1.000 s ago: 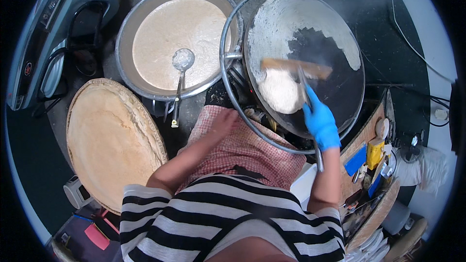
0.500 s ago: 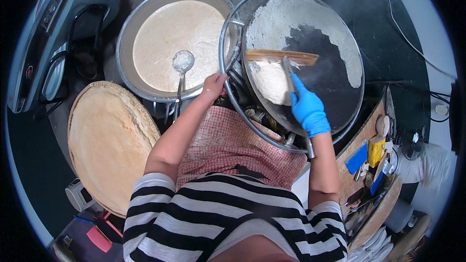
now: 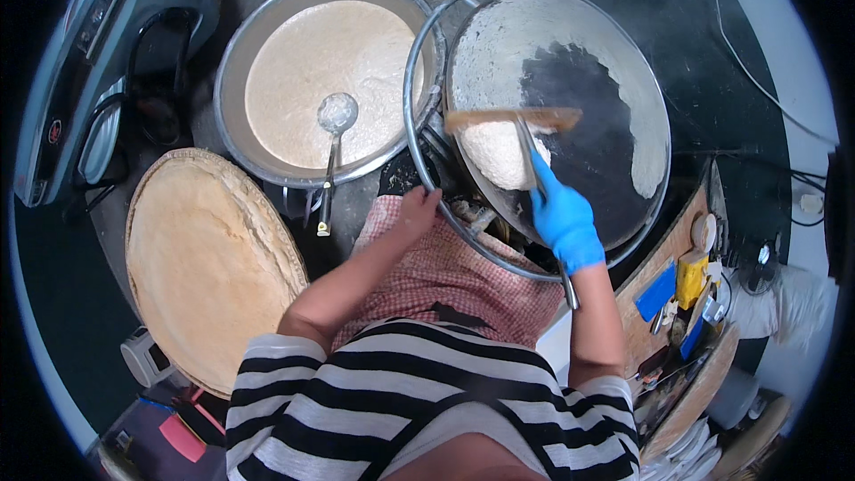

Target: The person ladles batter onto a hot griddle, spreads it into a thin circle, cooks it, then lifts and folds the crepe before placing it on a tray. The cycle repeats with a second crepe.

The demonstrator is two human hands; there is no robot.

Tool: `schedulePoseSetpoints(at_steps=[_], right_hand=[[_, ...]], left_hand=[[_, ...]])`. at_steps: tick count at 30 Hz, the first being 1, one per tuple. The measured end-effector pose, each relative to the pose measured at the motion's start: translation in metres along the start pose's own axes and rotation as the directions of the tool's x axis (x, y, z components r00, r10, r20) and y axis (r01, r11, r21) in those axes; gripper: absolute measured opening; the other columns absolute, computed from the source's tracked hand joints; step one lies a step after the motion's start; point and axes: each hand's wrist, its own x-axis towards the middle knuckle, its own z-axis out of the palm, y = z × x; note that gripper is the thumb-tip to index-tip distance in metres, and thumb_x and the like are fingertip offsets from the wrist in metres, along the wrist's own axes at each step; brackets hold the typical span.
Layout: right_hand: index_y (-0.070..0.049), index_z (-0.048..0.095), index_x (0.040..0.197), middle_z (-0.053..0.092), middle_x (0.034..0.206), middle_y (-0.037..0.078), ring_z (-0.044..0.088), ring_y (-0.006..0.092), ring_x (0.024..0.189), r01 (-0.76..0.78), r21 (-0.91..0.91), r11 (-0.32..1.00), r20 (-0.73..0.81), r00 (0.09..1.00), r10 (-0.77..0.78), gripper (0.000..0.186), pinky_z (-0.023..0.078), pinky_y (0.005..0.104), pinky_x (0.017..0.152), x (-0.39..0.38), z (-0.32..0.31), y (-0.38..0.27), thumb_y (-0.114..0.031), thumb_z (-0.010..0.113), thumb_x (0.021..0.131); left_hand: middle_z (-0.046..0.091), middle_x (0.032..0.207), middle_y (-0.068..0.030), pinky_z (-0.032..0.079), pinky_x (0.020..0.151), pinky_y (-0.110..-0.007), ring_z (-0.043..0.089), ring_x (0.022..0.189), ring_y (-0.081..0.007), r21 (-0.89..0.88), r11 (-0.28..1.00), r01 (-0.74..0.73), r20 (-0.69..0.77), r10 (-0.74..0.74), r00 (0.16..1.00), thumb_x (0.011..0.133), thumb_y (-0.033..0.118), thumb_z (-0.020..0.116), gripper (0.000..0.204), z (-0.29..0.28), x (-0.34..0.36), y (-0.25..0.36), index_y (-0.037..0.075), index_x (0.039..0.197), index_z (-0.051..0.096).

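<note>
My left hand [image 3: 417,214] has its fingers curled on the metal ring [image 3: 485,253] around the dark round griddle [image 3: 579,187]. My gloved right hand [image 3: 563,223] grips a metal handle ending in a wooden scraper [image 3: 557,118], whose blade lies across the griddle beside a mound of white batter [image 3: 494,156]. A pale coating [image 3: 641,98] covers much of the griddle's upper and right edge. A steel pot of beige batter [image 3: 316,44] stands left of the griddle, with a ladle [image 3: 337,111] resting in it.
A large round pale stack [image 3: 205,258] is at the lower left, beside a grey machine [image 3: 116,53] higher up. A pink item [image 3: 183,438] lies below. Wooden boards [image 3: 677,410] holding small blue and yellow items [image 3: 690,276] stand at the right, near cables [image 3: 802,180].
The griddle's coating and the ring's spoke have shifted clockwise. My left hand moved up along the ring, then back down toward me. The scraper has moved left since a second ago.
</note>
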Motion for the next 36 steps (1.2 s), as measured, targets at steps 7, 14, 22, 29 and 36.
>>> schedulePoseSetpoints(at_steps=[7, 14, 22, 29, 36], right_hand=[[-0.020, 0.035, 0.134, 0.060, 0.085, 0.024, 0.058, 0.0407, 0.077, -0.093, 0.109, 0.990, -0.102, 0.989, 0.104, 0.054, 0.047, 0.0449, 0.069, 0.003, -0.009, 0.010, -0.016, 0.052, 0.084], [-0.024, 0.030, 0.137, 0.061, 0.080, 0.023, 0.060, 0.0394, 0.071, -0.104, -0.109, 0.989, -0.009, 0.995, 0.104, 0.059, 0.048, 0.0455, 0.066, -0.002, -0.002, 0.007, -0.016, 0.052, 0.083], [-0.019, 0.035, 0.134, 0.060, 0.082, 0.024, 0.059, 0.0395, 0.075, -0.011, -0.010, 1.000, -0.106, 0.994, 0.010, 0.052, 0.047, 0.0464, 0.068, 0.013, -0.002, 0.001, -0.018, 0.049, 0.084], [-0.022, 0.034, 0.135, 0.059, 0.090, 0.027, 0.059, 0.0408, 0.079, -0.203, -0.027, 0.979, 0.075, 0.976, 0.205, 0.056, 0.047, 0.0458, 0.072, -0.003, -0.014, 0.010, -0.014, 0.052, 0.083], [-0.021, 0.035, 0.134, 0.060, 0.078, 0.023, 0.058, 0.0408, 0.069, 0.096, 0.041, 0.994, -0.083, 0.992, -0.093, 0.054, 0.046, 0.0479, 0.065, 0.017, -0.007, -0.008, -0.017, 0.051, 0.083]], left_hand=[[0.056, 0.064, -0.0048, 0.046, 0.047, -0.026, 0.053, 0.052, -0.0127, -0.108, 0.991, 0.085, 0.104, -0.074, 0.992, 0.088, 0.024, 0.054, 0.025, -0.048, 0.054, 0.037, 0.000, 0.081, 0.056], [0.059, 0.075, -0.0058, 0.046, 0.051, -0.024, 0.056, 0.058, -0.0128, -0.237, 0.968, 0.087, 0.107, -0.063, 0.992, 0.089, 0.031, 0.053, 0.027, -0.061, 0.041, 0.024, 0.005, 0.096, 0.057], [0.059, 0.076, -0.0086, 0.050, 0.054, -0.030, 0.059, 0.062, -0.0170, -0.157, 0.987, 0.028, 0.061, -0.018, 0.998, 0.089, 0.028, 0.052, 0.028, 0.014, -0.015, -0.022, 0.000, 0.089, 0.054], [0.058, 0.067, -0.0102, 0.048, 0.044, -0.028, 0.057, 0.053, -0.0175, -0.106, 0.994, 0.029, 0.061, -0.022, 0.998, 0.088, 0.026, 0.055, 0.029, -0.030, 0.036, 0.012, -0.001, 0.078, 0.053], [0.061, 0.078, -0.0057, 0.049, 0.058, -0.027, 0.058, 0.062, -0.0130, -0.185, 0.978, 0.097, 0.156, -0.068, 0.985, 0.090, 0.031, 0.050, 0.026, -0.068, 0.056, 0.044, 0.007, 0.092, 0.057]])
